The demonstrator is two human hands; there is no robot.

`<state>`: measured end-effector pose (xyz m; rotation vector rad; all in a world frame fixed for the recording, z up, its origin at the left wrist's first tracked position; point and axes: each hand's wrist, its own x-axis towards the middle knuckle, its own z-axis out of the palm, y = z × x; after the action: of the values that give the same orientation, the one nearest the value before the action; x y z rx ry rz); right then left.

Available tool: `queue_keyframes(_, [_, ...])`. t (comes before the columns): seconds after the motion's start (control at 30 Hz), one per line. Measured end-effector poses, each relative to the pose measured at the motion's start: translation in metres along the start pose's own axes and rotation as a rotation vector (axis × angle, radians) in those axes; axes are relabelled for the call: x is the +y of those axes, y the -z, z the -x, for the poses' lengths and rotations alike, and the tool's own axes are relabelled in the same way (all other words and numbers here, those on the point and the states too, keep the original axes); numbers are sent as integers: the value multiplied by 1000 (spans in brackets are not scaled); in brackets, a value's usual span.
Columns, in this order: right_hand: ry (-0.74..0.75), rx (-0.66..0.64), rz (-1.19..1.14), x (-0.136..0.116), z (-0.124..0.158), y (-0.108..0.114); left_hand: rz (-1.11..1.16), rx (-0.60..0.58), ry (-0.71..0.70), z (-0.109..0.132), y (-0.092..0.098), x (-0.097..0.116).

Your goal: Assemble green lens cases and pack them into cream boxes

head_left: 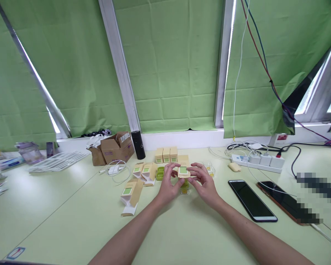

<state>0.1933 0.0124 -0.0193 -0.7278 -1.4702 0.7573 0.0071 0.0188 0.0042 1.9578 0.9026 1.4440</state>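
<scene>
Holding a small beige carton [183,171] between both hands, you pinch its left edge with your left hand [168,184] and its right edge with your right hand [205,182], fingers curled closed on it. It sits just above a green jar [185,188] on the table [71,206], near three upright cartons [166,155].

Both arms uncovered. The left hand [168,186] and left forearm [132,232] are bare, the right hand [205,184] and right forearm [251,228] likewise, along all the length in view. Slender build. Finer detail too small to tell.
</scene>
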Motion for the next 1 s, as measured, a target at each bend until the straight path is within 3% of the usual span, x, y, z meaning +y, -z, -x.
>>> queue_keyframes(1.0, [12, 8, 12, 0, 0, -1, -52, 31, -13, -1, -1, 3])
